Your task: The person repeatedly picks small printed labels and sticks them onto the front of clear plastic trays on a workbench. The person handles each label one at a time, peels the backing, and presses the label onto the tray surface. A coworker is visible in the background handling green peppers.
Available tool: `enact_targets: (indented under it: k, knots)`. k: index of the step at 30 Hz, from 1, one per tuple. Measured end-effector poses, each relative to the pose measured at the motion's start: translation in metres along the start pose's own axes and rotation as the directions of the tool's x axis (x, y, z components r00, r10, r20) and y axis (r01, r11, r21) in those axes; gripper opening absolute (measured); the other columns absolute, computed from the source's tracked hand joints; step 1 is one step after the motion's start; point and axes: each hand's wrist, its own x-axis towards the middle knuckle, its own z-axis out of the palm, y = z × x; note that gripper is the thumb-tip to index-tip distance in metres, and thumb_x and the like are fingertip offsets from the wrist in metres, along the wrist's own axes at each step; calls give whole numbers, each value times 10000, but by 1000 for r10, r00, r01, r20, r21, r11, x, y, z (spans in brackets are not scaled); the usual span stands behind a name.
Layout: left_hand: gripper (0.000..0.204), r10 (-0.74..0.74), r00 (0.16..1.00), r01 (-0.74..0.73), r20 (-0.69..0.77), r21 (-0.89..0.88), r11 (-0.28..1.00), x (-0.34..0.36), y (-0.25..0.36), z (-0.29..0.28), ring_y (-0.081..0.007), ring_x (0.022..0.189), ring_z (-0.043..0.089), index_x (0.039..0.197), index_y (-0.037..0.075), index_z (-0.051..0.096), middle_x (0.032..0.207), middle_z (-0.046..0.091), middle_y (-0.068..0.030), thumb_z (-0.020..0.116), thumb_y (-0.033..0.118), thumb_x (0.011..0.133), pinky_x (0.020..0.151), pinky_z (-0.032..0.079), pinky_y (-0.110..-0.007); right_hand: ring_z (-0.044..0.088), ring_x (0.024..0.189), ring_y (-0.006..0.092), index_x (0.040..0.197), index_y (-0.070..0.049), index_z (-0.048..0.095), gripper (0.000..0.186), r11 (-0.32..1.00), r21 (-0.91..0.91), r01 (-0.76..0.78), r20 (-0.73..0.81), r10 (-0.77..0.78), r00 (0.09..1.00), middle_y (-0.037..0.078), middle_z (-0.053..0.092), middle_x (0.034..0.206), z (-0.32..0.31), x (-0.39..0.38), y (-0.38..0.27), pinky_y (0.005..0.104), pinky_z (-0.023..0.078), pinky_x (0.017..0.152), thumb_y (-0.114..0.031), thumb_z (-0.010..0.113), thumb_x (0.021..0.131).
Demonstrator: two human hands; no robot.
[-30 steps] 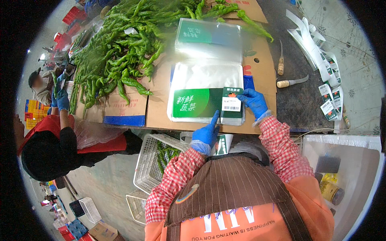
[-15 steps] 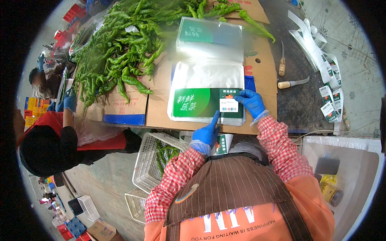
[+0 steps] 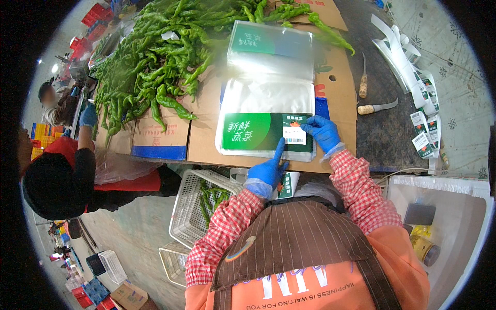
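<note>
A stack of clear plastic bags (image 3: pixel 268 95) with a green printed band lies flat on the cardboard at the table's near edge. A dark-green and white sticker label (image 3: pixel 294 135) sits on the band's right part. My right hand (image 3: pixel 323 135), blue-gloved, has its bent fingers closed at the label's right edge; the thumb is partly hidden. Reaching in from below, my left hand (image 3: pixel 266 171), also blue-gloved, has its index finger stretched onto the label's lower left corner. Its other fingers are loosely curled, with nothing visible in them. Another label piece (image 3: pixel 287 185) hangs beside it below the table edge.
Green peppers (image 3: pixel 165 67) are heaped at the far left. Two wooden-handled curved knives (image 3: pixel 376 107) (image 3: pixel 363 85) and label strips (image 3: pixel 424 135) lie right. A white crate (image 3: pixel 181 212) with peppers stands lower left, a foam box (image 3: pixel 449 206) lower right. A co-worker (image 3: pixel 62 175) works at left.
My left index finger has slid slightly up and right onto the label's lower corner. My right hand stays at the label's right edge. The co-worker at left has shifted a little.
</note>
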Motion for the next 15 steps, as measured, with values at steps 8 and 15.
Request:
enact_targets:
  k: [8, 15]
  knots:
    - [576, -8, 998, 2, 58, 109, 994, 4, 6, -4, -336, 592, 558, 1266, 323, 67, 682, 565, -192, 391, 409, 798, 503, 427, -424, 571, 703, 223, 818, -26, 557, 293, 767, -636, 83, 128, -1, 992, 142, 581, 761, 0, 0, -34, 316, 448, 634, -277, 613, 676]
    - [579, -18, 996, 7, 86, 129, 992, 5, 3, -3, -334, 620, 564, 1270, 310, 48, 721, 569, -195, 393, 340, 806, 540, 434, -418, 565, 781, 295, 988, 9, 464, 632, 288, -958, 10, 86, 250, 964, 162, 572, 847, -3, 29, -71, 346, 445, 693, -448, 647, 592]
